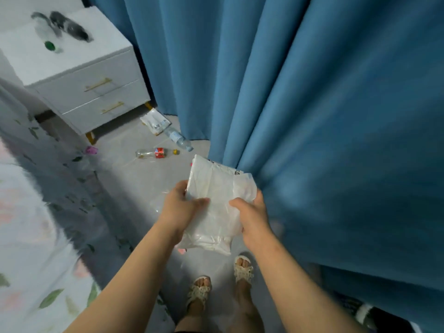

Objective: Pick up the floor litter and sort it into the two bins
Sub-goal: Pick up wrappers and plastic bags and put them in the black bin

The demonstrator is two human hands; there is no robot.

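Fingers (201,202) of left hand (179,209) and right hand (252,218) grip what seems a plastic bag (217,188) between them.

- A blue curtain (312,104) hangs in folds just right of the grip and beyond it.
- A white nightstand (79,75) with 2 gold-handled drawers stands well beyond the grip, to its left.
- A floral bedspread (31,236) lies left of it.
- 2 woven sandals (199,293) stand on the grey floor (134,179) below it.
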